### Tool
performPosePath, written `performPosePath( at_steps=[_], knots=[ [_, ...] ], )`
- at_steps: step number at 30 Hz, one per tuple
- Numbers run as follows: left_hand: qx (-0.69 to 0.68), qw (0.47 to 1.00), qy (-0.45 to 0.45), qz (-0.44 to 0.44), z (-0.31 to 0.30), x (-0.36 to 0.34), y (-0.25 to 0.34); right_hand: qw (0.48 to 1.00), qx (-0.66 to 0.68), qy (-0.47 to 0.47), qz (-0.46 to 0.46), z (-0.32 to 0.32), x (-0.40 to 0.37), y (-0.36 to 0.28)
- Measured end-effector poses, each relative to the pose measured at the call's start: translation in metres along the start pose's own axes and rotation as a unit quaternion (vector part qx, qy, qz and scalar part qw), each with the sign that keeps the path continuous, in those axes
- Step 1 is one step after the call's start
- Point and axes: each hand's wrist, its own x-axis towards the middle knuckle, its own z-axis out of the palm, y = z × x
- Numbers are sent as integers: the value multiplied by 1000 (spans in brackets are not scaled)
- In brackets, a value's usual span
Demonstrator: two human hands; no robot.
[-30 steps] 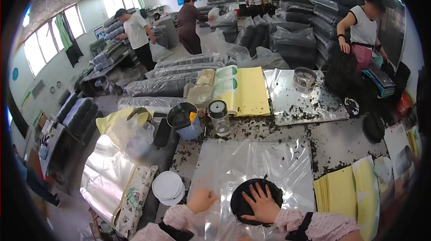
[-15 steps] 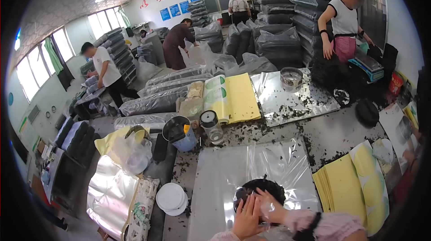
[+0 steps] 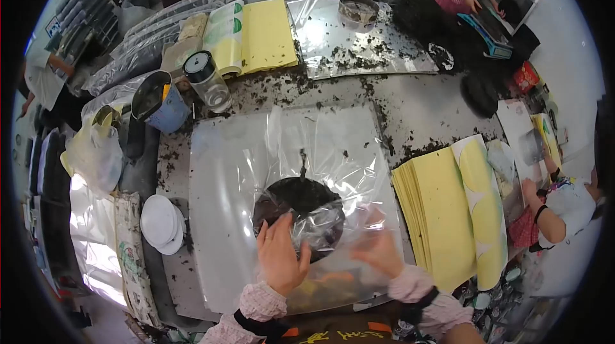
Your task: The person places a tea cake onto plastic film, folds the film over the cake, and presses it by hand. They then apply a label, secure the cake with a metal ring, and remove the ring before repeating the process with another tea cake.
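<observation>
A round cake of dark, flaky dried material (image 3: 311, 196) lies on a clear plastic film (image 3: 333, 145), with part of the film folded over its near side. The film is spread on a pale board (image 3: 224, 171) in front of me. My left hand (image 3: 282, 257) rests against the cake's near left edge, fingers stretched and thumb apart. To the right of the cake is my right hand (image 3: 379, 253), above the film and smeared by motion. Whether it pinches the film I cannot make out.
Right of the board lie yellow paper sheets (image 3: 435, 216). To its left are white round lids (image 3: 160, 219), a blue bucket (image 3: 170, 110) and a clear jar (image 3: 211, 88). Dark flakes cover a metal sheet (image 3: 359, 49) farther back. Other people work at a scale (image 3: 490, 36) and at the right.
My view has tilted down. My hands, together on the cake before, are now apart, the right one off to the right. Film now covers the cake's near part.
</observation>
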Motion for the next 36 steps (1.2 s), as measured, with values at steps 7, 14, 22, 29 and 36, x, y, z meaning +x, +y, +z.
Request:
performPosePath(
  at_steps=[7,14,22,29,36],
  knots=[
    [-129,975,179,-13,-12,-3,-23,909,-298,-4,-290,102,49,-50],
    [7,992,14,124,-14,30,-13,932,-179,-213,-231,67,60,-61],
    [-191,975,99,-52,-2,24,-10,967,4,-111,-228,107,89,-77],
    [32,988,-25,150,-13,35,-22,938,-226,-130,-228,73,20,-77],
    [99,981,-118,120,-14,20,-7,968,-173,-151,-99,69,26,-64]
  ],
)
